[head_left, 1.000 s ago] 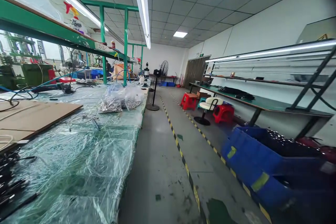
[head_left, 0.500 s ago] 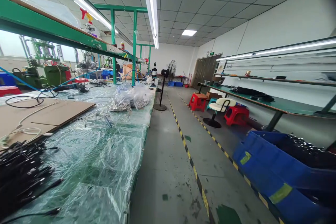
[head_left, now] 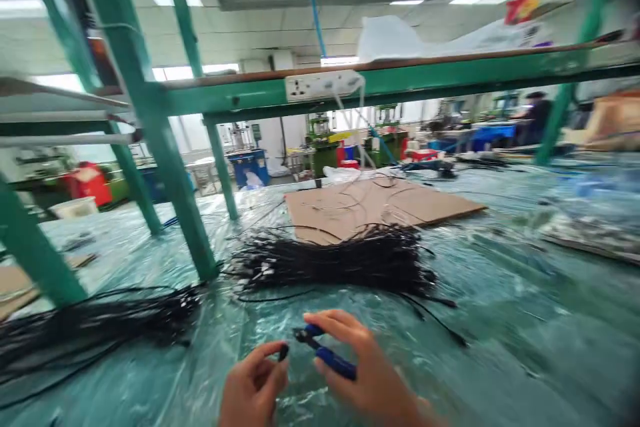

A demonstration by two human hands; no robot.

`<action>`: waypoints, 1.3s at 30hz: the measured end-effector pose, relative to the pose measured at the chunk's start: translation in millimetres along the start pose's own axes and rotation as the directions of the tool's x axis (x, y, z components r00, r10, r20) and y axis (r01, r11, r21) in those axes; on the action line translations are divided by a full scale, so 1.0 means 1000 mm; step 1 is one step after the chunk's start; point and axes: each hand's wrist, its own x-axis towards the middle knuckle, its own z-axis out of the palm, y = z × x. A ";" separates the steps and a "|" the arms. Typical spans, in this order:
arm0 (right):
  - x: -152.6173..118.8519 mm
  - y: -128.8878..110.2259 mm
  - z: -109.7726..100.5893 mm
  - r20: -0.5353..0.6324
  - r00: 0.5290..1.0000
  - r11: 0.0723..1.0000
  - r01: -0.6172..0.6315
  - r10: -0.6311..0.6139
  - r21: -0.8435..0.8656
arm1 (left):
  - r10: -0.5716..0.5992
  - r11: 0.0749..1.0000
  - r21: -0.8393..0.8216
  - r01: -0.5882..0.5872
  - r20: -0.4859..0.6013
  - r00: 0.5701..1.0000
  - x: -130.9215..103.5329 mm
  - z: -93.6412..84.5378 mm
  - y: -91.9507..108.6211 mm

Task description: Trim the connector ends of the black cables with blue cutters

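My left hand pinches a small black piece between thumb and finger; it looks like a cable end, but blur keeps its kind unclear. In my right hand is a pair of blue-handled wire cutters. Their dark jaws point left toward the black piece, with a small gap between. Just beyond both hands lies a thick bundle of black cables on the green, plastic-covered table. Loose cable ends stick out from its right side.
A second black cable bundle lies on the left, beside a green post. Behind the main bundle is a flat brown cardboard sheet. A green shelf beam with a power strip crosses above. A person is far off.
My view has swung left from the aisle to face the table. Both hands, the cutters and the small black piece have come into view.
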 end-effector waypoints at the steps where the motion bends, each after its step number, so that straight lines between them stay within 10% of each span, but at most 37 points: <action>1: 0.000 0.001 -0.003 -0.009 1.000 0.999 -0.015 0.016 0.035 | -0.018 0.999 -0.026 0.018 -0.021 1.000 0.001 0.000 0.001; 13: 0.029 0.006 -0.021 -0.252 0.874 0.894 -0.341 0.416 0.292 | -0.128 0.974 -0.188 0.130 0.023 0.992 -0.004 0.006 0.017; 22: -0.015 0.021 -0.002 -0.179 0.983 0.956 -0.020 -0.034 -0.292 | -0.164 0.961 -0.218 0.167 0.034 0.986 -0.011 0.009 0.021; 39: -0.022 0.024 -0.018 0.108 0.920 0.593 0.330 -0.377 -0.735 | -0.354 0.807 -0.405 0.430 0.252 0.901 -0.012 0.003 0.030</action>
